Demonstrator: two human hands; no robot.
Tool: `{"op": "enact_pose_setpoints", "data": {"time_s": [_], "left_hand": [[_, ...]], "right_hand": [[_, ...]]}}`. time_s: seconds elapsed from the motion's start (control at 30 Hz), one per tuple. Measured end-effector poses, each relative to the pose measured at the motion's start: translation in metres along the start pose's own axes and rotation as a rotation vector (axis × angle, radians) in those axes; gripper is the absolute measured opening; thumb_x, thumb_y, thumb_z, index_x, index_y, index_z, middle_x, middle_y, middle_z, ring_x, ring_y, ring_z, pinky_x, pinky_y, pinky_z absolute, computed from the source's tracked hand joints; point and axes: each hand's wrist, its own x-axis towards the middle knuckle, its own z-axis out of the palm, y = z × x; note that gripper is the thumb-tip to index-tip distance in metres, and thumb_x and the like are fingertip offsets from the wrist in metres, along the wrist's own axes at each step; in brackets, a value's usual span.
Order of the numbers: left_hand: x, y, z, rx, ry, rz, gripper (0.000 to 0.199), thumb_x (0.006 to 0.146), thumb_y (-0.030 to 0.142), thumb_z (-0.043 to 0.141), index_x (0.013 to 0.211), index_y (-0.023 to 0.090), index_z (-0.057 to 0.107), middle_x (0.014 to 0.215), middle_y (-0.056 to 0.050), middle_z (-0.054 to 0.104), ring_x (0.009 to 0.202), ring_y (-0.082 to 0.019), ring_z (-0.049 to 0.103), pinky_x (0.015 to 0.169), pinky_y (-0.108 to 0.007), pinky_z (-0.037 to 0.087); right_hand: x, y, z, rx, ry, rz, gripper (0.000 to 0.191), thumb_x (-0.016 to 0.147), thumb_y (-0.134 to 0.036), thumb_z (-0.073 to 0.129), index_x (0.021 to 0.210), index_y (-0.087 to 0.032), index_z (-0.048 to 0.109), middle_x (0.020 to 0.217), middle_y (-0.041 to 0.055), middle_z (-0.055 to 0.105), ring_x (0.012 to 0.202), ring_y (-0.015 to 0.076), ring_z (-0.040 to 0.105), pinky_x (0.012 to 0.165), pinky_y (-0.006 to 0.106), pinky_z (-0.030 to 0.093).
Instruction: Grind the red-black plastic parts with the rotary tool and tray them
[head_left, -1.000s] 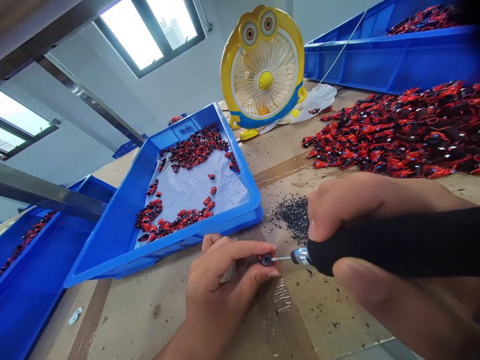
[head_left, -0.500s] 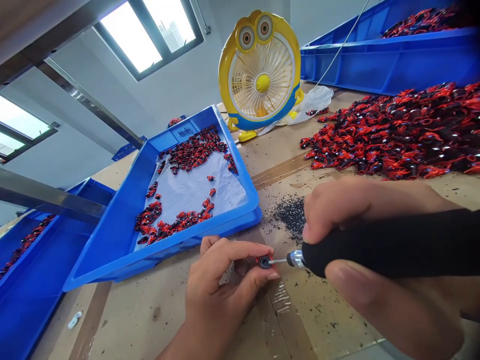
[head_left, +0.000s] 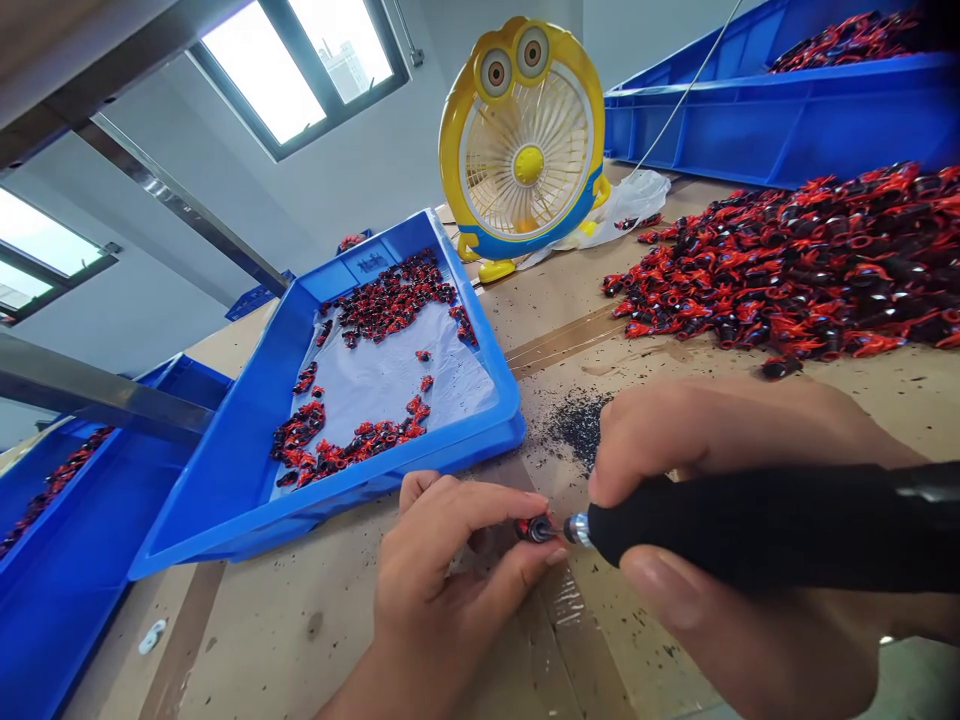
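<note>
A workshop, shown by blue crates (head_left: 232,450) of small parts (head_left: 394,300), a black-bodied tool (head_left: 750,525) and black debris (head_left: 579,425)

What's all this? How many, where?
Small part: one, red-black, in left hand
Handheld tool: one, black-silver, in right hand
Front tray: one, blue, centre left
Other trays: several, blue, left, behind, upper right
Similar parts: many, red-black, in trays, piled right
Table: one, brown, beneath
Specks: many, black, on table
Small piece: one, white, lower left
Fan: one, yellow-blue, back centre
Bag: one, clear, beside fan
Windows: two, bright, upper left
Metal bars: several, grey, left
Left hand: one, lower centre
Right hand: one, lower right
</note>
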Motion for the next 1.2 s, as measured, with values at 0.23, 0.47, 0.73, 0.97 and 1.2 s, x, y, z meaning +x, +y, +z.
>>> {"op": "enact_pose_setpoints", "data": {"time_s": [0.23, 0.47, 0.73, 0.97, 1.2], "left_hand": [[0.000, 0.002, -0.001, 0.011, 0.006, 0.020, 0.022, 0.095, 0.009, 0.078, 0.106, 0.027, 0.074, 0.088, 0.007, 0.084, 0.068, -0.014, 0.067, 0.071, -0.036, 0.044], [0.000, 0.000, 0.000, 0.018, 0.016, 0.030, 0.023, 0.094, 0.009, 0.079, 0.107, 0.027, 0.075, 0.088, 0.006, 0.084, 0.067, -0.014, 0.067, 0.072, -0.036, 0.044], [0.003, 0.002, -0.002, 0.057, 0.019, 0.030, 0.017, 0.094, 0.011, 0.079, 0.101, 0.026, 0.077, 0.083, 0.005, 0.085, 0.061, -0.014, 0.064, 0.068, -0.037, 0.045], [0.002, 0.002, 0.000, 0.049, 0.006, 0.028, 0.015, 0.096, 0.014, 0.080, 0.105, 0.027, 0.079, 0.082, 0.005, 0.084, 0.063, -0.014, 0.065, 0.069, -0.038, 0.043], [0.000, 0.000, 0.000, 0.040, -0.006, 0.019, 0.019, 0.096, 0.011, 0.080, 0.105, 0.027, 0.078, 0.083, 0.006, 0.083, 0.064, -0.014, 0.063, 0.070, -0.038, 0.042]], "right_hand": [[-0.003, 0.000, -0.002, -0.047, -0.068, -0.027, 0.018, 0.081, -0.034, 0.053, 0.067, -0.024, 0.056, 0.053, -0.0060, 0.042, 0.046, 0.0083, 0.029, 0.055, 0.029, 0.040], [0.001, 0.007, -0.010, -0.055, -0.173, -0.089, 0.008, 0.080, -0.027, 0.057, 0.072, -0.023, 0.058, 0.055, -0.0077, 0.049, 0.046, 0.0064, 0.036, 0.053, 0.025, 0.042], [0.010, 0.012, -0.023, -0.103, -0.307, -0.124, 0.007, 0.076, -0.019, 0.058, 0.075, -0.023, 0.064, 0.057, -0.0107, 0.058, 0.048, 0.0022, 0.045, 0.043, 0.019, 0.031], [0.010, 0.012, -0.021, -0.119, -0.356, -0.140, 0.007, 0.077, -0.020, 0.057, 0.073, -0.023, 0.062, 0.056, -0.0082, 0.059, 0.046, 0.0059, 0.046, 0.042, 0.023, 0.034], [0.009, 0.012, -0.022, -0.157, -0.341, -0.118, 0.006, 0.079, -0.023, 0.057, 0.076, -0.024, 0.063, 0.058, -0.0108, 0.059, 0.048, 0.0033, 0.046, 0.046, 0.020, 0.033]]}}
